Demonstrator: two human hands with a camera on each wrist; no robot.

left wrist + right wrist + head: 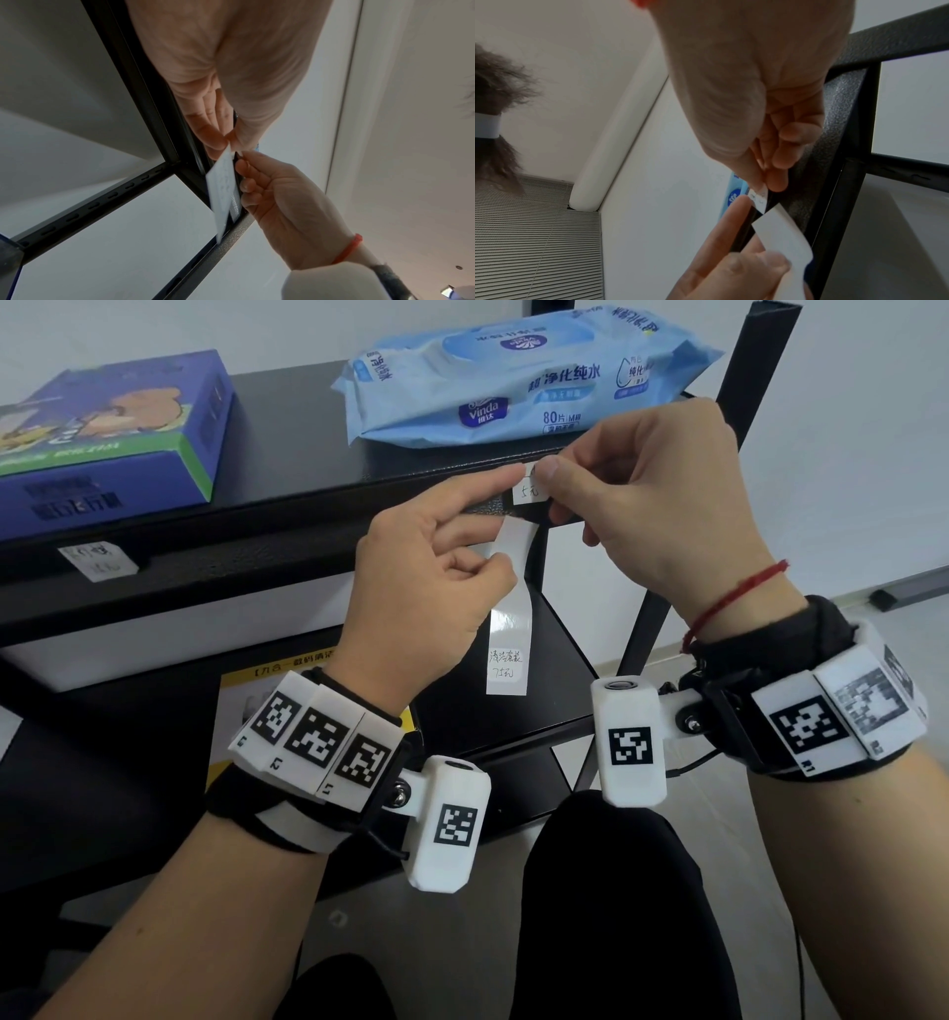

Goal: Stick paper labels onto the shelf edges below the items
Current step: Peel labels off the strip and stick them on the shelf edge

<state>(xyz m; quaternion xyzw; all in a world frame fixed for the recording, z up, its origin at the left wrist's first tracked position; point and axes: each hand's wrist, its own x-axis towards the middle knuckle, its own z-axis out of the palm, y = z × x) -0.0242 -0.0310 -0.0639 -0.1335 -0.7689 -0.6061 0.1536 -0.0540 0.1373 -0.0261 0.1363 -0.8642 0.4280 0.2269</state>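
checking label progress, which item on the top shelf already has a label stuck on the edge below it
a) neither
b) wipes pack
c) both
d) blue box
d: a stuck label sits below the blue box; the wipes pack's label is pinched in the right hand.

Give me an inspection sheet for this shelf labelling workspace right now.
Surface: black metal shelf, front edge facing the person.
Job's things: small handwritten label at the shelf edge below the wet wipes pack; backing strip hanging down, one more label on it; earlier label stuck below the blue box.
Clutter: yellow-edged package on the lower shelf.
Grippers: left hand holds the strip, index finger touching the label; right hand pinches the label's top.
Cables: thin black cable by the right wrist camera.
Surroundings: white wall, window blinds.
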